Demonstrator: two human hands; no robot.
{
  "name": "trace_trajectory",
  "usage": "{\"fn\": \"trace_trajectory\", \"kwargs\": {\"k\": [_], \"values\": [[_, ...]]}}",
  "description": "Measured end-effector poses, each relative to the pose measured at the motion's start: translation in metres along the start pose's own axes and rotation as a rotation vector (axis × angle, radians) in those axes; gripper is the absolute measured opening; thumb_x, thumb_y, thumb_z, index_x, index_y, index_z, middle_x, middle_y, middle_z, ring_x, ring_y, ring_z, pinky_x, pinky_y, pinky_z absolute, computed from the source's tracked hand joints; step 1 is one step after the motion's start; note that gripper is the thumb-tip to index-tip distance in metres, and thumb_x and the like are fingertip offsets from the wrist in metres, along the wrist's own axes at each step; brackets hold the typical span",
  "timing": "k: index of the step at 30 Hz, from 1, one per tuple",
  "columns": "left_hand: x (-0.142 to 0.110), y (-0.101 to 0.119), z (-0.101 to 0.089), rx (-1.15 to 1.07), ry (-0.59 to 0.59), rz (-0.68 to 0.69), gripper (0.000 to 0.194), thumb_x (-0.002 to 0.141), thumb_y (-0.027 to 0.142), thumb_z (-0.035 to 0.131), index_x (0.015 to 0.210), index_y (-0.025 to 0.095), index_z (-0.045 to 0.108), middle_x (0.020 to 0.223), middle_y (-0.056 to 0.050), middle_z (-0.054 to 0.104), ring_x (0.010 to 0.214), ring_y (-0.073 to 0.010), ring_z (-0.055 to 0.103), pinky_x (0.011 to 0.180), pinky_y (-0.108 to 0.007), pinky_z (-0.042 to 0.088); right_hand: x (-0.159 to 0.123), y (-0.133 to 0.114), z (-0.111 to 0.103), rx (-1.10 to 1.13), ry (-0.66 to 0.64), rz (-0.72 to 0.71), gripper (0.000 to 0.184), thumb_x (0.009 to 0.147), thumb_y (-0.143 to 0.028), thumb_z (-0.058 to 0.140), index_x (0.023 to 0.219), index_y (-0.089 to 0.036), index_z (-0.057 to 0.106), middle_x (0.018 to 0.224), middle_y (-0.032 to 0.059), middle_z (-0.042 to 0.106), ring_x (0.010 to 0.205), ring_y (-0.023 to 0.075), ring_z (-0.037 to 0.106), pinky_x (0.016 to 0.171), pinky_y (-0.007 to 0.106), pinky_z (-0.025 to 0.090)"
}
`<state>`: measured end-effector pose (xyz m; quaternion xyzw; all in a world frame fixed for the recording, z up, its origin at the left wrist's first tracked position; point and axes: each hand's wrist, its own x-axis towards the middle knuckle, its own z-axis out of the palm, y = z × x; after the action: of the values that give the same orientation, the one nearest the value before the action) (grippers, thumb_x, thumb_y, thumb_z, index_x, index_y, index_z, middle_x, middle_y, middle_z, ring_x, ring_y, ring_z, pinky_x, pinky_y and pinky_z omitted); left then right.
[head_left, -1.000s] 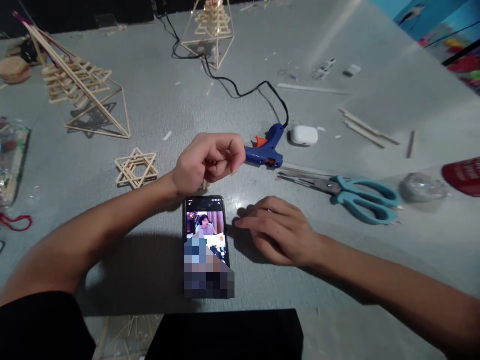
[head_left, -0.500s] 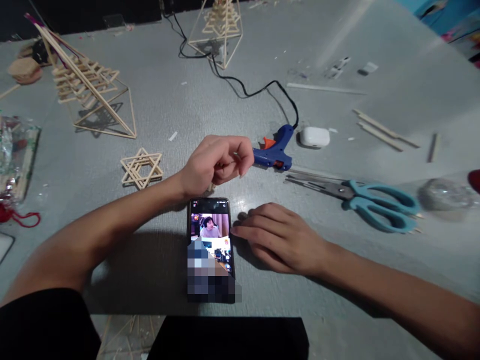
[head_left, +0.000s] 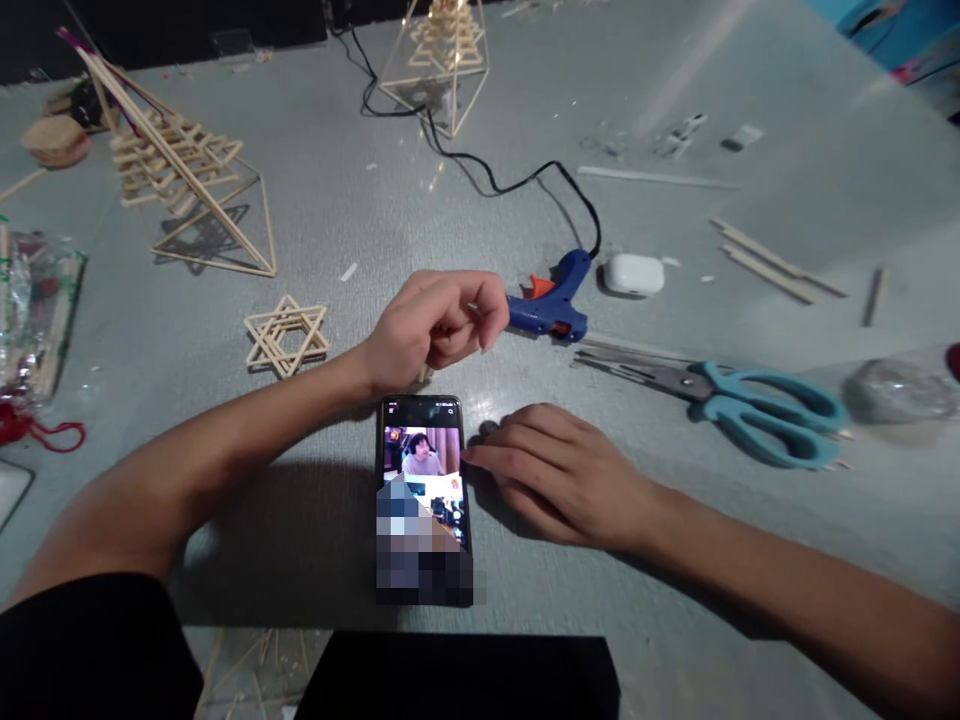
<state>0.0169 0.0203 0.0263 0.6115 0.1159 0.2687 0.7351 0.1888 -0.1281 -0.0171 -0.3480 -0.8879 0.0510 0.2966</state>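
Observation:
A phone (head_left: 421, 470) with a lit screen lies flat on the grey table (head_left: 315, 200) in front of me. My left hand (head_left: 435, 322) hovers just above the phone's top edge, fingers curled in a loose fist; a small stick end shows under it, and I cannot make out what it holds. My right hand (head_left: 559, 472) rests palm down on the table right of the phone, fingers stretched, fingertips touching the phone's right edge. A blue glue gun (head_left: 551, 300) lies just right of my left hand.
Teal scissors (head_left: 735, 400) lie to the right, a white earbud case (head_left: 634, 274) sits behind the glue gun. A flat stick star (head_left: 286, 335) and two stick pyramids (head_left: 180, 180) (head_left: 439, 60) stand left and back. Loose sticks (head_left: 772, 262) lie far right; a black cable (head_left: 480, 170) crosses the middle.
The view has shifted slightly, so everything sits a little further right. Both hands stay where they were relative to the phone.

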Motion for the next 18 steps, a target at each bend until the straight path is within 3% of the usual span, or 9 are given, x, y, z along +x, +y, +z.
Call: {"fn": "trace_trajectory", "kwargs": {"k": [5, 11, 18], "values": [[-0.0022, -0.007, -0.0011, 0.0, -0.04, 0.006, 0.022, 0.085, 0.029, 0.051, 0.068, 0.017, 0.058, 0.043, 0.008, 0.029, 0.039, -0.0064, 0.019, 0.042, -0.025, 0.015, 0.0007, -0.0001, -0.0007, 0.01, -0.017, -0.001, 0.027, 0.096, -0.013, 0.051, 0.121, -0.014, 0.062, 0.103, 0.0087, 0.073, 0.093, 0.0221, 0.061, 0.079, 0.037, 0.052], [-0.0025, -0.0084, -0.0021, -0.103, -0.066, 0.009, 0.032, 0.084, 0.045, 0.053, 0.07, 0.017, 0.059, 0.044, 0.008, 0.027, 0.039, -0.0064, 0.017, 0.041, -0.025, 0.015, 0.001, -0.0005, -0.0006, 0.021, -0.027, 0.011, 0.027, 0.097, -0.012, 0.049, 0.121, -0.014, 0.063, 0.102, 0.0083, 0.072, 0.091, 0.0218, 0.059, 0.079, 0.037, 0.052], [-0.001, -0.0074, -0.0015, -0.154, -0.084, 0.005, 0.025, 0.084, 0.038, 0.051, 0.074, 0.016, 0.058, 0.043, 0.009, 0.024, 0.039, -0.0063, 0.015, 0.04, -0.023, 0.016, 0.0018, -0.0006, -0.0011, 0.014, -0.029, 0.004, 0.027, 0.096, -0.012, 0.05, 0.12, -0.013, 0.063, 0.102, 0.009, 0.072, 0.091, 0.0221, 0.058, 0.08, 0.037, 0.051]]}}
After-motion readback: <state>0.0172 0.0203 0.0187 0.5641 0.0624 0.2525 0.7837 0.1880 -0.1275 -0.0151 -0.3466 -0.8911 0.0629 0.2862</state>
